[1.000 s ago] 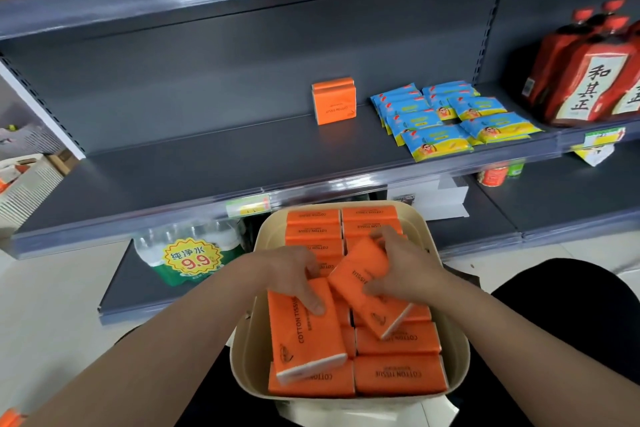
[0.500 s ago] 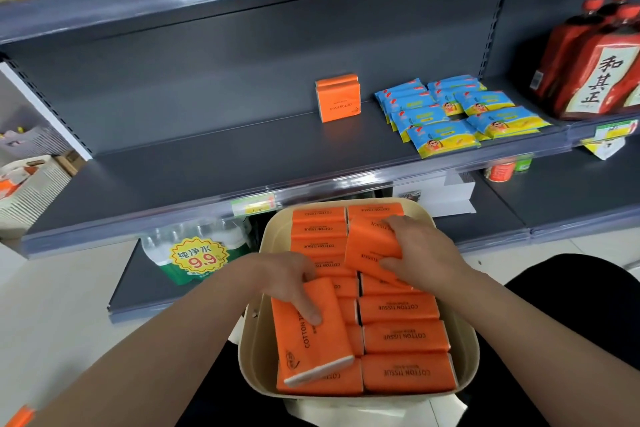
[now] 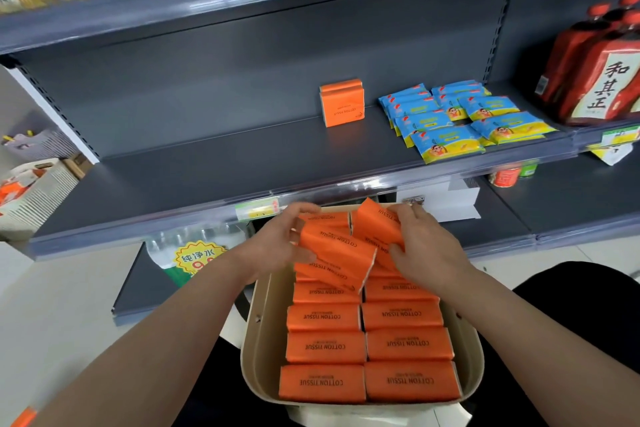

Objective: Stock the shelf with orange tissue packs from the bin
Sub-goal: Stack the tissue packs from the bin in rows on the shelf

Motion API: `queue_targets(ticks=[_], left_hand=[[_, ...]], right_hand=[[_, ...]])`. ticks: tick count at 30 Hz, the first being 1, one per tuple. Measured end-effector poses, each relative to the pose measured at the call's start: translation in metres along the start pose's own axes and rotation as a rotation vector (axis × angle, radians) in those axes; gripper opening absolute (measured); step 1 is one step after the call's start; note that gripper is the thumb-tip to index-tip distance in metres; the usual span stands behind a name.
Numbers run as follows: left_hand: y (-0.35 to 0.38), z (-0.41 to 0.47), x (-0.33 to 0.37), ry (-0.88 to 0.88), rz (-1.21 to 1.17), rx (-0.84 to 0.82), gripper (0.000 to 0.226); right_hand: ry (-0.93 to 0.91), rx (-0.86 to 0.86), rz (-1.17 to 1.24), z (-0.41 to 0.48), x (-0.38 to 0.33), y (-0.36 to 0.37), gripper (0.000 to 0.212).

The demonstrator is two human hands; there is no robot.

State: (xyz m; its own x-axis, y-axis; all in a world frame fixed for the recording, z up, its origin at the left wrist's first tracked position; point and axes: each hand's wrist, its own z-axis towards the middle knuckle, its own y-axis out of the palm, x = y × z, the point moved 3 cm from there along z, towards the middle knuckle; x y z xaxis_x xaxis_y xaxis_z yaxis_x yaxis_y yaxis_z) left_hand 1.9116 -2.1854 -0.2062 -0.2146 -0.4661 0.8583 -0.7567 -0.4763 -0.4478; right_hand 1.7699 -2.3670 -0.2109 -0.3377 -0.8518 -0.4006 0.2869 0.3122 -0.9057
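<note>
A beige bin (image 3: 256,333) below me holds two rows of orange tissue packs (image 3: 367,347) printed COTTON TISSUE. My left hand (image 3: 277,243) grips one orange pack (image 3: 336,256), lifted and tilted above the bin's far end. My right hand (image 3: 422,246) grips a second orange pack (image 3: 374,225), raised beside the first so the two nearly touch. On the grey middle shelf (image 3: 207,180), a small stack of orange packs (image 3: 342,103) stands near the back wall.
Blue and yellow sachets (image 3: 457,121) lie right of the stacked orange packs. Red bottles (image 3: 595,69) stand at the far right. A price rail (image 3: 256,210) edges the shelf just above the bin. Water bottles with a yellow price sticker (image 3: 197,256) sit on the lower shelf.
Both hands have lifted their packs out of the bin and moved them away from me toward the shelf edge. The left pack rose from the bin's near end to its far end.
</note>
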Motion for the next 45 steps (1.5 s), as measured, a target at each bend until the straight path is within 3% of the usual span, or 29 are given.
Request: queue_targets(ticks=[3, 7, 10, 13, 17, 20, 30, 45], left_hand=[[0.002, -0.002, -0.002, -0.015, 0.144, -0.053, 0.051], [-0.004, 0.000, -0.005, -0.024, 0.261, -0.058, 0.038], [-0.023, 0.009, -0.002, 0.023, 0.372, 0.189, 0.037], [-0.043, 0.019, 0.008, 0.068, 0.243, 0.448, 0.039], [-0.063, 0.041, 0.023, 0.070, 0.038, 0.585, 0.037], [-0.077, 0.067, 0.031, 0.047, 0.010, 0.640, 0.031], [-0.089, 0.200, 0.068, 0.018, 0.255, 0.657, 0.043], [-0.092, 0.345, 0.072, 0.054, 0.410, 0.645, 0.031]], right_hand=[[0.010, -0.078, -0.039, -0.001, 0.003, 0.007, 0.054], [0.019, -0.049, -0.106, 0.004, 0.005, 0.001, 0.052], [0.051, 0.021, -0.120, 0.017, 0.012, -0.013, 0.050], [0.059, 0.080, -0.113, 0.038, 0.018, -0.030, 0.051], [0.044, 0.155, -0.040, 0.072, 0.025, -0.047, 0.051], [0.028, 0.210, -0.024, 0.099, 0.034, -0.054, 0.051], [-0.098, 0.211, -0.110, 0.201, 0.041, -0.028, 0.053], [-0.192, 0.188, -0.018, 0.261, 0.071, -0.006, 0.051]])
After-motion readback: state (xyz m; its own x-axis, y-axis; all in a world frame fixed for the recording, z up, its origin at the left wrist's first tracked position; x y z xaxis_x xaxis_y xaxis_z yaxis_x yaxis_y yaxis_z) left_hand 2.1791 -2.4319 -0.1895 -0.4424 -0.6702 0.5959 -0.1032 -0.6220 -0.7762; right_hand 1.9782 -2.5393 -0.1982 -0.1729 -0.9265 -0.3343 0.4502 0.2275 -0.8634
